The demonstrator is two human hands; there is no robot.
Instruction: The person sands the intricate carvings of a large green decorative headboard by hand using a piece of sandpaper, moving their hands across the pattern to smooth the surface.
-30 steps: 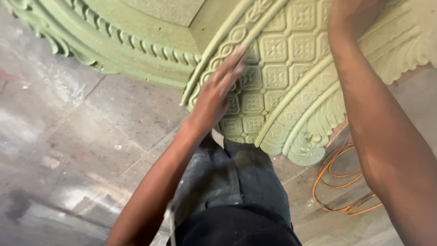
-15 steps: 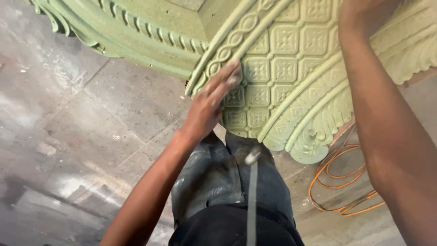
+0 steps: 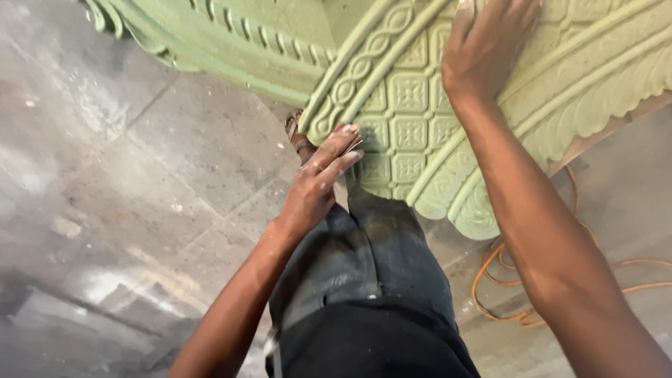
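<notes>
Bracing the pale green carved panel point(image 3: 420, 119) of moulded square rosettes, the right hand point(image 3: 486, 49) lies flat, fingers spread, near its top. The left hand point(image 3: 318, 185), fingers extended and together, touches the panel's lower left border; the panel lies ahead of both hands.

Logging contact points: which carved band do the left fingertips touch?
The left hand touches the chain-link border band, not the leaf-edged band by the right hand.

— How's the light?
— Soft daylight, fairly bright; pale glare smears the stone floor point(image 3: 140, 175) at left.
— Sharpness?
— Slight motion blur throughout; the green carved panel point(image 3: 420, 105) stays readable, with dim shadow beneath its edge.
</notes>
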